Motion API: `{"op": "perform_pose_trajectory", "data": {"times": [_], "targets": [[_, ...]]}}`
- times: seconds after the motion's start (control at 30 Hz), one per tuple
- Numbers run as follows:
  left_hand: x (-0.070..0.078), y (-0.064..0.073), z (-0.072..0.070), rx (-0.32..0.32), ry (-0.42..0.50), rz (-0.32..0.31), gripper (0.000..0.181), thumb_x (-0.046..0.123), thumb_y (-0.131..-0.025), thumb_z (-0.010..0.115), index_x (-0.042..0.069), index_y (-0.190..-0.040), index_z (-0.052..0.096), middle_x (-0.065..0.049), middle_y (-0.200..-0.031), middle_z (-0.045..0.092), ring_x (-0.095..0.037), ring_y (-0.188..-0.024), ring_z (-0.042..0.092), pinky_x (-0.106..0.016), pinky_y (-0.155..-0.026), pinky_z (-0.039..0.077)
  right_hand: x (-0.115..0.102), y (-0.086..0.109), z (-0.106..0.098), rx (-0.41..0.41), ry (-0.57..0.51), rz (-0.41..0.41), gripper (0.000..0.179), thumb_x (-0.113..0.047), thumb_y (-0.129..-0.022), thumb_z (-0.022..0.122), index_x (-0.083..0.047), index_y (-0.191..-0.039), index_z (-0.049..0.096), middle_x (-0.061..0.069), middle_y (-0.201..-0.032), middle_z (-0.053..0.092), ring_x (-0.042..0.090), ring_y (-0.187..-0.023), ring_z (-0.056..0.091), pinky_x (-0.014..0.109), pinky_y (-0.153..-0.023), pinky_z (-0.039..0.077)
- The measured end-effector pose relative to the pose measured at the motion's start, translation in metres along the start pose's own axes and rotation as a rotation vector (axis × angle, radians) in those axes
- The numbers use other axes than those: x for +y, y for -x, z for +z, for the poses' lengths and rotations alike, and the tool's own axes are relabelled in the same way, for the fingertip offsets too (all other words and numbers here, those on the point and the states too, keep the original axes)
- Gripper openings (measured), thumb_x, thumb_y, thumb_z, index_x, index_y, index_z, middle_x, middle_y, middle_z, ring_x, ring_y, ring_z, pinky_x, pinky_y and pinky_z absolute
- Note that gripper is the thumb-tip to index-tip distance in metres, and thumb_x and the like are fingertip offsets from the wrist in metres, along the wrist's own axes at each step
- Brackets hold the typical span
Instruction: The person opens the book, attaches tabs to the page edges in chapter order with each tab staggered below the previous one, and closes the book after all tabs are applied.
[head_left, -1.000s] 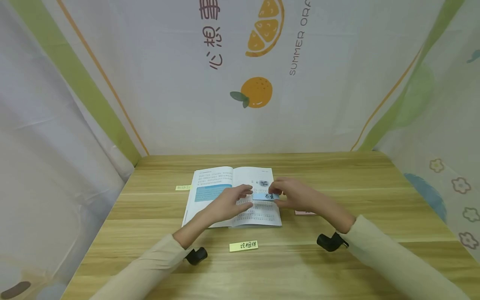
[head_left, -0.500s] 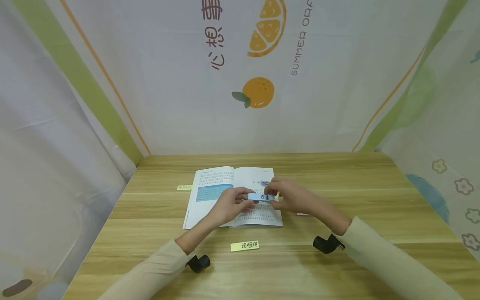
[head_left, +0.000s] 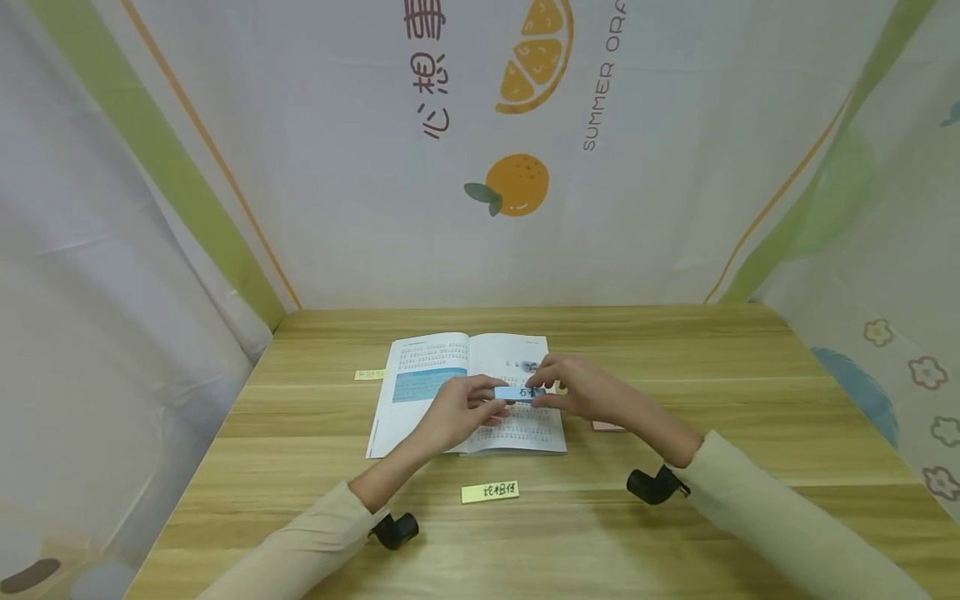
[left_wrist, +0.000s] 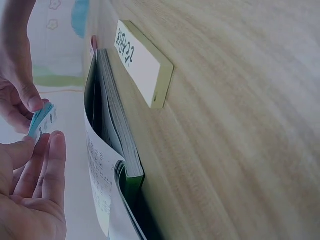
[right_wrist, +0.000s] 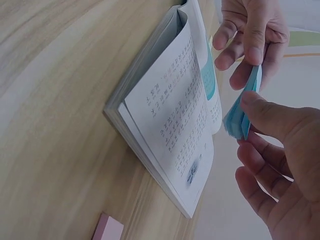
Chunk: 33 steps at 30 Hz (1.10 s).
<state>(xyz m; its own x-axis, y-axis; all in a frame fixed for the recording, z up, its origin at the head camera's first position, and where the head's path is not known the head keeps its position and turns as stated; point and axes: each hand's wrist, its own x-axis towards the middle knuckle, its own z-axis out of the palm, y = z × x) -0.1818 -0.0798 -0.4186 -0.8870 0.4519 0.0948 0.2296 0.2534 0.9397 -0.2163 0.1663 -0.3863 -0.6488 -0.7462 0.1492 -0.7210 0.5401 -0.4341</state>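
Note:
Both hands hold a blue sticky note pad [head_left: 516, 394] with dark handwriting, raised over the right page of an open book [head_left: 427, 429]. My left hand [head_left: 457, 410] pinches its left end between thumb and fingers. At the other end, my right hand [head_left: 581, 390] grips it with thumb and fingertips. In the right wrist view the blue pad [right_wrist: 242, 112] has its sheets fanned apart near the right thumb, while the left fingers pinch the far end. The left wrist view shows the pad [left_wrist: 42, 120] edge-on between the two hands.
A yellow sticky note pad [head_left: 490, 492] with handwriting lies in front of the book. A pale yellow tab [head_left: 370, 375] sticks out at the book's left edge. The pink pad [right_wrist: 108, 228] lies right of the book, partly hidden by the right arm in the head view.
The left hand, at first apart from the blue pad, has taken hold of its left end. The pad has shifted slightly left, and the right hand keeps its grip.

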Motion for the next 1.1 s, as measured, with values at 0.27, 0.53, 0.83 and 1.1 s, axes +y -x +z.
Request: {"op": "perform_pose_trajectory", "data": {"times": [0.27, 0.53, 0.83, 1.1], "targets": [[-0.001, 0.0, 0.001, 0.004, -0.037, -0.001, 0.028, -0.001, -0.099, 0.064, -0.01, -0.126, 0.064, -0.018, -0.098, 0.074, -0.031, -0.09, 0.074, -0.029, -0.073, 0.06, 0.0, 0.0, 0.0, 0.011, 0.012, -0.003, 0.021, -0.015, -0.09, 0.08, -0.004, -0.109, 0.078, 0.005, -0.106, 0.07, 0.018, -0.092, 0.066, 0.037, -0.076, 0.059], [-0.001, -0.001, 0.003, 0.01, -0.057, 0.024, 0.029, -0.003, -0.097, 0.066, -0.011, -0.125, 0.064, -0.022, -0.103, 0.073, -0.031, -0.089, 0.074, -0.028, -0.072, 0.06, 0.003, -0.001, 0.001, 0.019, -0.21, 0.102, 0.01, -0.01, -0.091, 0.078, -0.009, -0.094, 0.069, -0.004, -0.088, 0.063, 0.014, -0.077, 0.058, 0.031, -0.068, 0.055], [-0.002, -0.001, 0.005, 0.031, -0.087, 0.046, 0.031, -0.003, -0.096, 0.068, -0.011, -0.125, 0.064, -0.021, -0.102, 0.073, -0.028, -0.086, 0.074, -0.026, -0.07, 0.059, 0.005, 0.009, 0.011, 0.06, -0.537, 0.288, 0.016, -0.013, -0.101, 0.066, 0.001, -0.096, 0.071, 0.014, -0.088, 0.066, 0.023, -0.073, 0.057, 0.033, -0.062, 0.053], [-0.003, -0.002, 0.008, 0.04, -0.096, 0.071, 0.031, -0.003, -0.095, 0.069, -0.01, -0.125, 0.065, -0.019, -0.101, 0.073, -0.031, -0.085, 0.074, -0.026, -0.068, 0.059, 0.003, 0.012, 0.026, 0.137, -0.693, 0.394, 0.019, -0.012, -0.102, 0.064, 0.003, -0.092, 0.07, 0.01, -0.078, 0.063, 0.019, -0.068, 0.056, 0.032, -0.059, 0.05]]}}
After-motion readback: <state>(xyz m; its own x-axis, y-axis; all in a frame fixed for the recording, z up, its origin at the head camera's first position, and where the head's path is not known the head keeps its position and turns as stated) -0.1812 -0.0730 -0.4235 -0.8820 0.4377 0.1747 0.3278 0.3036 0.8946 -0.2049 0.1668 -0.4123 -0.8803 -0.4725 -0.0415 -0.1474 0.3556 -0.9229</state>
